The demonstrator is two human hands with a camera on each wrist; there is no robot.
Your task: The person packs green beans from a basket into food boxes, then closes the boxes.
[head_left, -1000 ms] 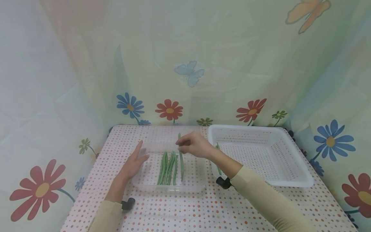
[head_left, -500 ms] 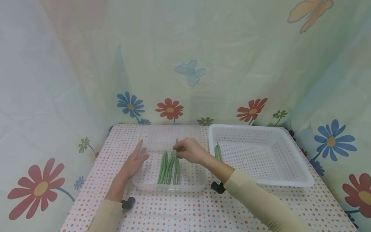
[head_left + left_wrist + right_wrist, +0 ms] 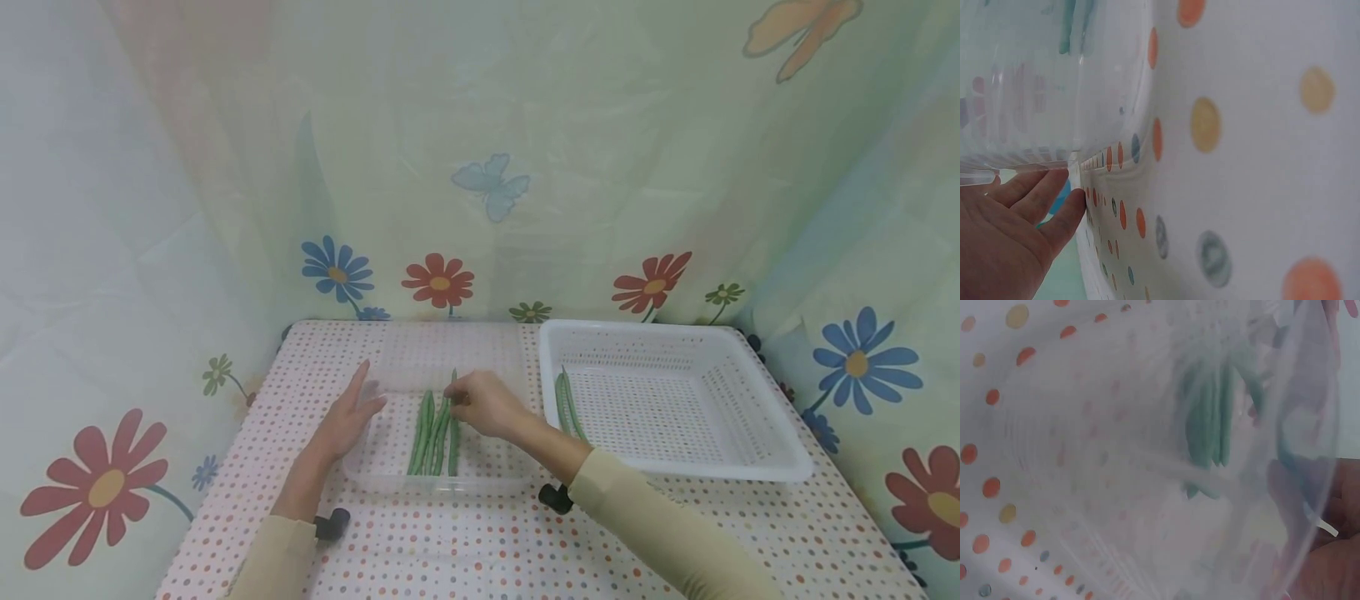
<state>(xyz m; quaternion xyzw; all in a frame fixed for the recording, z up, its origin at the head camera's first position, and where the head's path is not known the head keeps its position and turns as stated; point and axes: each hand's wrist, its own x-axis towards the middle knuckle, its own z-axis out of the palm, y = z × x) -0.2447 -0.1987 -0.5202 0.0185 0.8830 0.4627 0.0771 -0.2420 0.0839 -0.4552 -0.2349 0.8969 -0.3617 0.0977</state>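
Note:
In the head view my right hand (image 3: 483,402) reaches into a clear plastic container (image 3: 487,485) and pinches a green bean (image 3: 454,446) near its far end. That bean points toward me, beside several other green beans (image 3: 426,442) lined up side by side in the container. The right wrist view looks through the container's hazy wall at the beans (image 3: 1210,419), with part of my right hand (image 3: 1332,562) at the right edge. My left hand (image 3: 348,421) stays at the container's left side, fingers straight; the left wrist view has its fingertips right at the outer wall and rim.
To the right stands a white perforated basket (image 3: 750,400) with a couple of green beans (image 3: 572,404) along its left side. The container's clear lid (image 3: 450,354) lies open behind it. A dotted cloth (image 3: 420,550) covers the table, and a printed curtain (image 3: 600,167) hangs around it.
My right hand has moved left and down with the bean, bringing it from apart on the right to close beside the row. The left hand has stayed still.

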